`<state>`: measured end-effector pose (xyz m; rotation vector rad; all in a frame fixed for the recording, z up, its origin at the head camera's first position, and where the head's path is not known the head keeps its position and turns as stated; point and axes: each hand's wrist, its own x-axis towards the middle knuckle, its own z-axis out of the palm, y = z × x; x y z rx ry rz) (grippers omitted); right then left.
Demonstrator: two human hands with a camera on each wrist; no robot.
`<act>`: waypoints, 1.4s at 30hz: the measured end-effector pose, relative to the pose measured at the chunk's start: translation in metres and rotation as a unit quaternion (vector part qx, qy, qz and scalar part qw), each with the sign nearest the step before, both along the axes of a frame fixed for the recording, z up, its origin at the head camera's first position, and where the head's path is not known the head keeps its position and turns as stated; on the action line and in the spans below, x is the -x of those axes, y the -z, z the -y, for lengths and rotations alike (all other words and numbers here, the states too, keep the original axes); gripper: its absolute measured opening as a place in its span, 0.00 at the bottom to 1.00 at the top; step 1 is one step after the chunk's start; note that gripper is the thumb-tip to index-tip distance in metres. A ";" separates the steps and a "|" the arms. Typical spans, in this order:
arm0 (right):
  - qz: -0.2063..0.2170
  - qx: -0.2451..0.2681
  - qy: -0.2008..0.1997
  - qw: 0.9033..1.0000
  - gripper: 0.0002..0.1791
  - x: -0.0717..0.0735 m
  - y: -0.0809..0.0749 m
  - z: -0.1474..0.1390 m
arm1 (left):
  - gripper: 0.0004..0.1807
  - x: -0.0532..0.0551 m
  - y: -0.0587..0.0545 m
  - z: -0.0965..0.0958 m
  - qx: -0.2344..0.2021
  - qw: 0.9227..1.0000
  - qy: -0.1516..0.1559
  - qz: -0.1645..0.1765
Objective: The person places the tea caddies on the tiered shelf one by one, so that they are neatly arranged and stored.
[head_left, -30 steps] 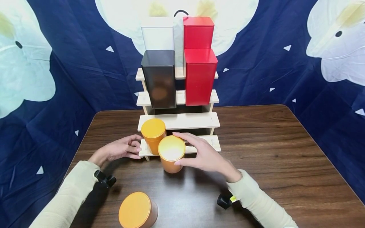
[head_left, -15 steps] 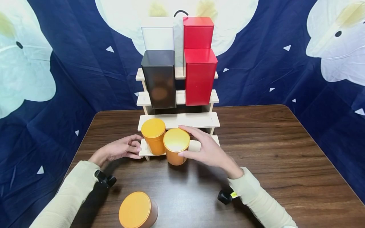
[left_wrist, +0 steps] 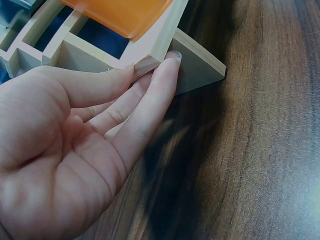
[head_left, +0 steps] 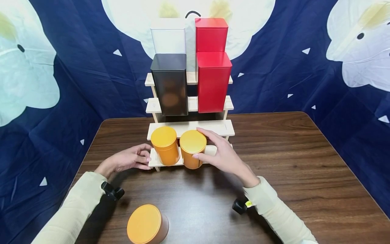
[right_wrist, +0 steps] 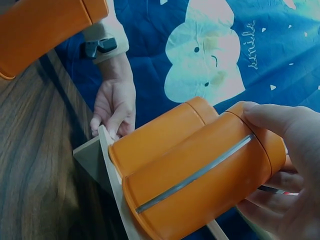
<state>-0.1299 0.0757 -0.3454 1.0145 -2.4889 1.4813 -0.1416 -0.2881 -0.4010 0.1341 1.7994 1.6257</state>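
Note:
My right hand (head_left: 223,157) grips an orange round tin (head_left: 193,149) near its lid, thumb on one side and fingers on the other. That tin is at the front edge of the lowest step of a wooden stepped rack (head_left: 213,128); a silvery seam runs down its side in the right wrist view. Just left of it, a second orange tin (head_left: 166,145) stands on the same step. My left hand (left_wrist: 75,135) pinches the left end of this lowest step, thumb above and fingertips below. A third orange tin (head_left: 144,223) stands on the table near me.
Higher steps of the rack carry a black square tin (head_left: 169,88), a white tin (head_left: 168,39), a red tin (head_left: 214,84) and another red tin (head_left: 211,37) behind. Dark blue patterned cloth (head_left: 268,84) surrounds the brown wooden table (head_left: 289,162).
My right hand has moved the held tin away from me and slightly right, from in front of the rack to the lowest step, beside the second tin. My left hand stays put.

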 end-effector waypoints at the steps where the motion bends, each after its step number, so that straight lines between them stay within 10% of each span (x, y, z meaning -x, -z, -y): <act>1: -0.001 0.002 0.002 1.000 0.43 0.001 0.001 0.000 | 0.30 0.000 0.000 0.000 -0.001 1.000 0.000 0.001; 42: 0.000 0.002 0.022 1.000 0.42 0.021 0.012 0.001 | 0.26 0.000 0.002 0.001 -0.005 1.000 -0.001 -0.003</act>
